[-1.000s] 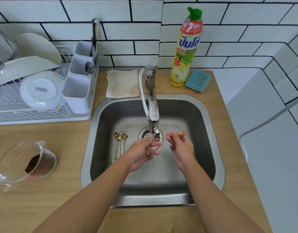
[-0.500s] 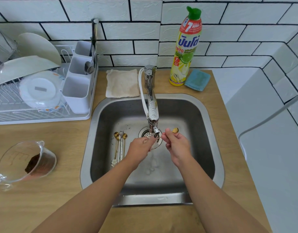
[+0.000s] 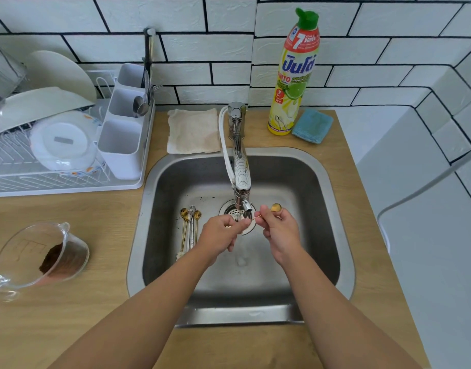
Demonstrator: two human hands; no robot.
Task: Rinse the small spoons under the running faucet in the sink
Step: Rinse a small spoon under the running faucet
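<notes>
A white tiled wall backs a wooden surface point(image 3: 69, 302) with a steel sink point(image 3: 343, 235) set into it. At the left stand a rack point(image 3: 13, 166) and a jug point(image 3: 40, 257). More spoons point(image 3: 189, 227) lie on the sink floor, left of the drain. The left hand point(image 3: 222, 234) is closed on the handle end of a gold spoon point(image 3: 275, 208); the right hand point(image 3: 278, 230) pinches the handle near the bowl, beside the faucet point(image 3: 241, 177). The bowl is best turned under the stream and gripped firmly, since wet metal probably slips. A bottle point(image 3: 295, 75) stands at the right.

Spoons point(image 3: 189, 225) in sink point(image 3: 335, 198), left of faucet point(image 3: 241, 171).
</notes>
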